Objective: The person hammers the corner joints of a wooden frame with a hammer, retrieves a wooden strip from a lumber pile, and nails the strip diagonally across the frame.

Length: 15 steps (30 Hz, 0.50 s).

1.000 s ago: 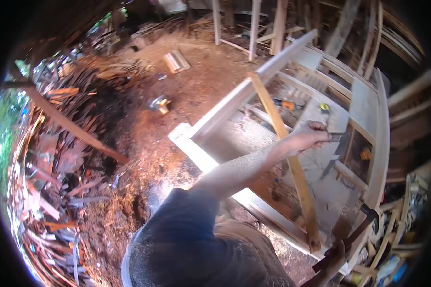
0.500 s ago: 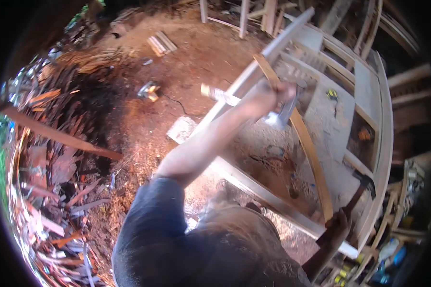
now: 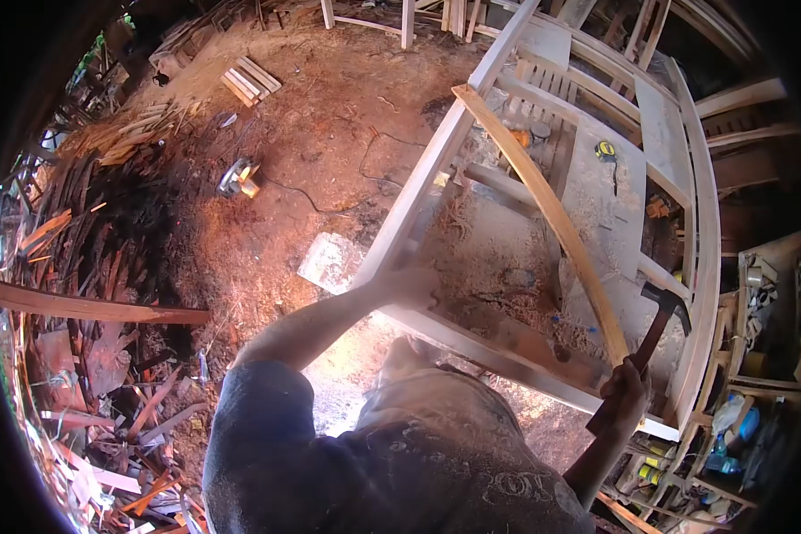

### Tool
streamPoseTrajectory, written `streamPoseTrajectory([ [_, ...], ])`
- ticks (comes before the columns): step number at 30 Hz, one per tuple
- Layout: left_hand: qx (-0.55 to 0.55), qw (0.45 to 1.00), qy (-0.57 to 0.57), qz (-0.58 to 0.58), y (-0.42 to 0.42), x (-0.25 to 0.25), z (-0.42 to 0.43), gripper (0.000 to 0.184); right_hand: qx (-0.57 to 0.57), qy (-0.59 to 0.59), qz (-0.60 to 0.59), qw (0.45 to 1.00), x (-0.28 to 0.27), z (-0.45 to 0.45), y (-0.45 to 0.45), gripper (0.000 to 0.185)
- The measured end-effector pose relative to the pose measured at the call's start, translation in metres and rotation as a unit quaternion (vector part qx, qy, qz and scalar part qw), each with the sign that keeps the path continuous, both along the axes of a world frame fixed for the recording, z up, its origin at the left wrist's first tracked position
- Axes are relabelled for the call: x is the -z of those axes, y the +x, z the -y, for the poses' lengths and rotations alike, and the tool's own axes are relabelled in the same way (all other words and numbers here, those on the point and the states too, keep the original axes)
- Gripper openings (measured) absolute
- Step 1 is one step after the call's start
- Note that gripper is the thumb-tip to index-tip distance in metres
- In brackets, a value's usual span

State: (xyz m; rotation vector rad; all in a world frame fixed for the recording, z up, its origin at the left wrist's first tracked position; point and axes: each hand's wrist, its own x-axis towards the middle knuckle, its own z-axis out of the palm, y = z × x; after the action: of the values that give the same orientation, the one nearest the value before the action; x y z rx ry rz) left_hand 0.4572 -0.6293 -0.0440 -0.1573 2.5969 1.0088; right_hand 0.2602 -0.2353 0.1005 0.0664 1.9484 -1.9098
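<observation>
My right hand (image 3: 627,392) is closed around the handle of a claw hammer (image 3: 657,343), whose dark head points away from me. The lower end of a thin curved wooden strip (image 3: 556,222) meets this hand; whether the fingers press on it too, I cannot tell. The strip's far end rests on the left rail of a large wooden frame (image 3: 418,182). My left hand (image 3: 408,287) is over the near left corner of the frame, away from the strip. Motion blurs its fingers, and nothing can be made out in it.
A yellow tape measure (image 3: 606,151) lies on a grey panel (image 3: 601,200) within the frame. On the dirt floor sits a yellow power tool (image 3: 240,178) with a dark cord. Scrap wood (image 3: 98,436) is heaped at left; shelving with bottles (image 3: 725,458) stands at right.
My left hand has moved back from the strip's upper part to the frame's near left corner. My right hand stays at the strip's lower end with the hammer. The view has shifted slightly.
</observation>
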Motion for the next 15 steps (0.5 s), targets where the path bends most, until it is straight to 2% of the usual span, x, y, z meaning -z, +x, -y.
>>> streamPoseTrajectory([
  [1,0.000,1.000,-0.010,0.005,-0.001,-0.003,-0.001,0.024,0.000,0.000,0.003,1.000,-0.001,0.005,-0.001,0.018],
  [3,-0.004,0.999,-0.030,0.020,0.000,-0.046,-0.007,0.025,-0.010,0.001,-0.015,1.000,-0.002,0.013,0.001,0.018],
  [7,-0.029,0.998,0.009,0.056,0.014,-0.015,0.001,0.027,-0.032,0.011,-0.026,0.999,0.001,0.023,0.001,0.018],
  [9,-0.047,0.996,0.001,0.073,0.016,-0.028,0.001,0.027,-0.047,0.009,-0.021,0.999,0.001,0.029,-0.003,0.018],
  [12,-0.073,0.997,0.031,0.005,0.018,-0.035,-0.006,0.025,-0.052,0.028,-0.016,0.998,-0.005,0.036,-0.009,0.016],
  [13,-0.045,0.999,0.023,-0.018,0.017,-0.011,-0.007,0.027,-0.056,0.036,-0.014,0.998,-0.006,0.041,-0.012,0.014],
  [14,-0.024,0.999,0.011,-0.039,0.016,0.032,-0.002,0.029,-0.043,0.053,-0.070,0.995,0.017,0.025,-0.027,0.014],
  [15,-0.010,0.998,-0.008,-0.057,0.019,0.053,0.004,0.031,-0.054,0.046,-0.034,0.997,0.011,0.031,-0.031,0.013],
])
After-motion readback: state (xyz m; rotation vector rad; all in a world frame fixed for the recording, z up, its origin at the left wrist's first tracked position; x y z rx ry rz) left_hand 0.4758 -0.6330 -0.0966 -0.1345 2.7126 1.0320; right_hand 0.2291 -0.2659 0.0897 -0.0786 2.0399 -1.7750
